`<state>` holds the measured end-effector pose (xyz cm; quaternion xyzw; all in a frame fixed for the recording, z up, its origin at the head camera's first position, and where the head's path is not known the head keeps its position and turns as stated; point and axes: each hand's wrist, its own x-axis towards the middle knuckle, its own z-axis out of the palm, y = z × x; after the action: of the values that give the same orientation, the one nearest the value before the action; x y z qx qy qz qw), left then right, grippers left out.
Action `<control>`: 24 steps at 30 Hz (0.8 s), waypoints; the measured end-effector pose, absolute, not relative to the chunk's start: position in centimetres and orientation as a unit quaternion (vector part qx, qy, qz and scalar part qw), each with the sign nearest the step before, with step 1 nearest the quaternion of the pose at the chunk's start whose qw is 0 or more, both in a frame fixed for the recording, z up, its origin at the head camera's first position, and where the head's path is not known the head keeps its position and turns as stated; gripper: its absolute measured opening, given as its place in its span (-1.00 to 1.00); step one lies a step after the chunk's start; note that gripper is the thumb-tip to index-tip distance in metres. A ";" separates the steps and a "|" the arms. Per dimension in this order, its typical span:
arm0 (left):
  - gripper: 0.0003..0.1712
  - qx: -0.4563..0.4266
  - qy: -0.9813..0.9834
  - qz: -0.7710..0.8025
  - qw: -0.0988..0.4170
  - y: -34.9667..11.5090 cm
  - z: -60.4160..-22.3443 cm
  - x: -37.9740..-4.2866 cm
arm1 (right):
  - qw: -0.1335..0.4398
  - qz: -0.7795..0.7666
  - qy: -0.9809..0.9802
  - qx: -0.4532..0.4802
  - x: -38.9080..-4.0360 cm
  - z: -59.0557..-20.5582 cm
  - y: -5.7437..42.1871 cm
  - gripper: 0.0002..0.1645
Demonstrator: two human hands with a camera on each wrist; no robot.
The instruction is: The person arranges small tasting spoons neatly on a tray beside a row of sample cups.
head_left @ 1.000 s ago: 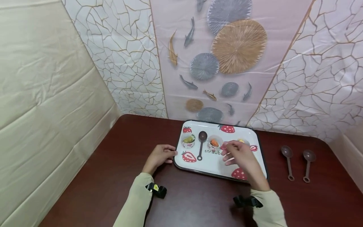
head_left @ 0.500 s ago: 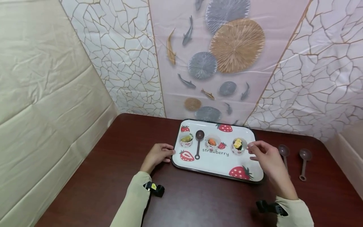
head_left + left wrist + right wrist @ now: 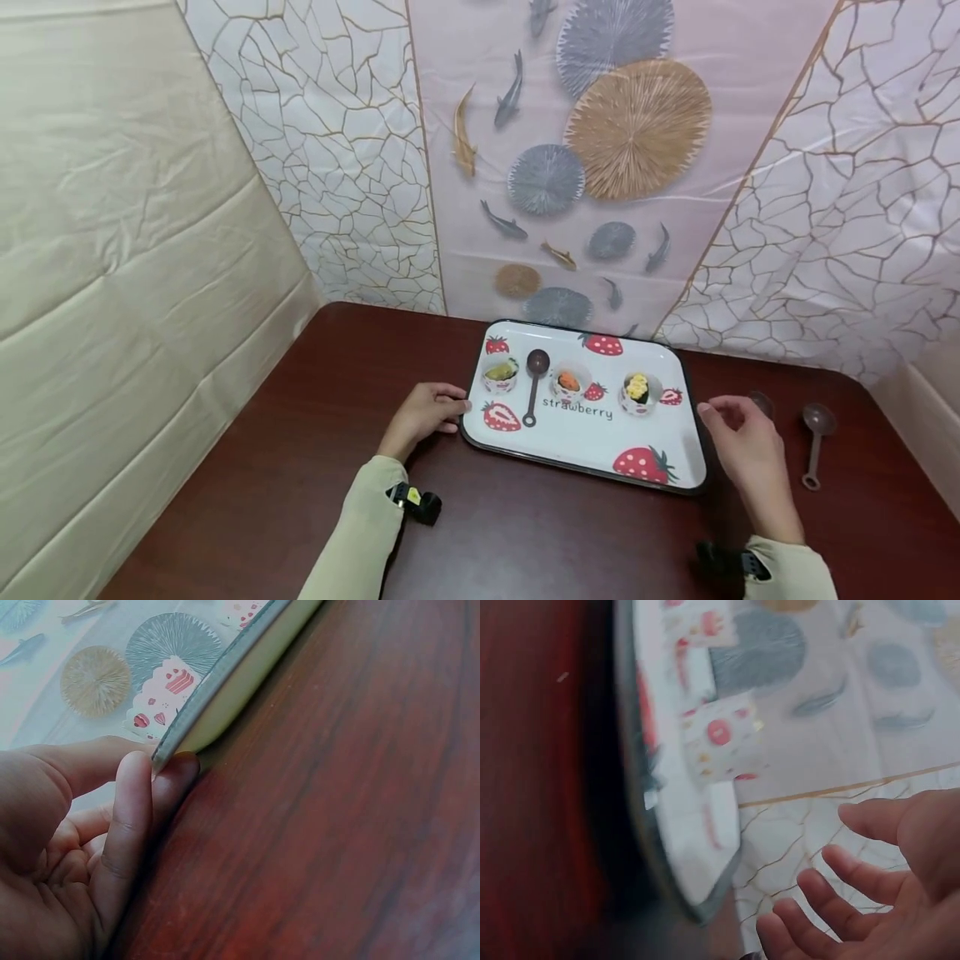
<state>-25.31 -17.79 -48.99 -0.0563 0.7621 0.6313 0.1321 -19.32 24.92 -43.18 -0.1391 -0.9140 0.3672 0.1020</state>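
Observation:
A white strawberry-print tray (image 3: pixel 562 437) with a dark rim lies at the back of the table. My left hand (image 3: pixel 422 419) pinches its left edge; in the left wrist view, fingertips sit above and below the rim. Three small paper cups stand on the tray: the left cup (image 3: pixel 500 387) holds greenish food, the middle cup (image 3: pixel 567 397) orange food, the right cup (image 3: pixel 636 409) yellow-topped food with a dark side. A brown spoon (image 3: pixel 533 392) lies between the left and middle cups. My right hand (image 3: pixel 752 450) hovers beside the tray's right edge, fingers spread, holding nothing.
Two more brown spoons lie on the dark red table (image 3: pixel 525 542) at right. One spoon (image 3: pixel 816 442) shows fully; the other spoon (image 3: pixel 762 403) is mostly behind my right hand. A patterned cloth backdrop (image 3: pixel 375 167) rises right behind the tray.
My right hand has moved rightward from over the tray, past the right cup, to beside the tray's right edge. The left hand has stayed at the left edge.

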 end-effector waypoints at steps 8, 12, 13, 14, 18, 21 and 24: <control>-0.67 -0.061 0.769 0.623 0.127 -17.4 -48.8 -25.3 | 0.019 0.335 -0.936 -0.103 -20.2 -44.9 26.2 -0.33; -0.65 -0.060 0.770 0.622 0.127 -17.6 -49.0 -25.1 | -0.017 0.319 -0.944 -0.083 -20.5 -45.1 26.4 -0.27; -0.65 -0.059 0.770 0.622 0.127 -17.6 -49.0 -25.0 | -0.018 0.318 -0.945 -0.078 -20.6 -45.2 26.4 -0.27; -0.65 -0.059 0.771 0.622 0.125 -17.7 -49.0 -25.0 | -0.019 0.318 -0.945 -0.075 -20.6 -45.2 26.4 -0.27; -0.65 -0.056 0.770 0.623 0.126 -17.6 -48.9 -25.0 | -0.025 0.325 -0.943 -0.068 -20.7 -45.3 26.5 -0.30; -0.65 -0.054 0.770 0.623 0.126 -17.4 -48.8 -25.1 | -0.029 0.332 -0.940 -0.070 -20.6 -45.4 26.5 -0.34; -0.64 -0.053 0.770 0.623 0.125 -17.4 -48.7 -25.1 | -0.029 0.337 -0.938 -0.074 -20.7 -45.4 26.3 -0.39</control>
<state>-25.06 -17.39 -48.71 -0.0526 0.7704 0.6229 0.1249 -20.67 26.30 -45.43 -0.0738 -0.9383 0.3365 -0.0289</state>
